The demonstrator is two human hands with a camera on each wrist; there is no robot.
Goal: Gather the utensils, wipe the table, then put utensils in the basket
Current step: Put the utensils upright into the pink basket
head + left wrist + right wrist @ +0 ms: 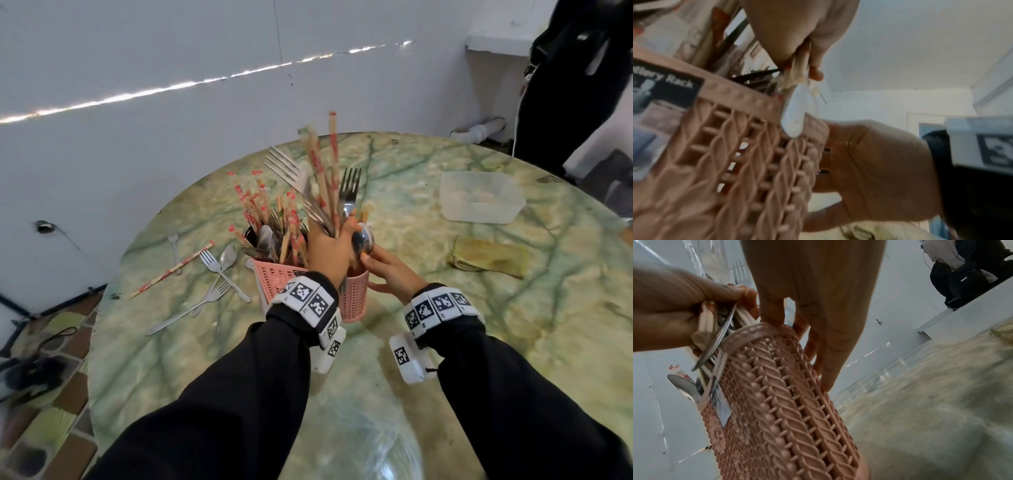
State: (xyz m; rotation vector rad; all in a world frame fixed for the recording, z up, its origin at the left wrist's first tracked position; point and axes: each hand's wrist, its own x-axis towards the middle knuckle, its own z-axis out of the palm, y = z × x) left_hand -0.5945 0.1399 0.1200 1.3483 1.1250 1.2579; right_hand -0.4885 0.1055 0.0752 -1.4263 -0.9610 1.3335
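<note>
A pink plastic cutlery basket stands on the green marbled table, filled with chopsticks, spoons and forks. My left hand grips a bundle of forks, chopsticks and a spoon just above the basket's right compartment; the handle ends hang over the rim. My right hand rests against that compartment with fairly straight fingers touching its rim. Several loose forks, a spoon and a chopstick lie left of the basket.
A yellowish cloth lies to the right, with a clear plastic container behind it. Something clear and shiny sits at the table's near edge. A person in black stands at the far right by the white wall.
</note>
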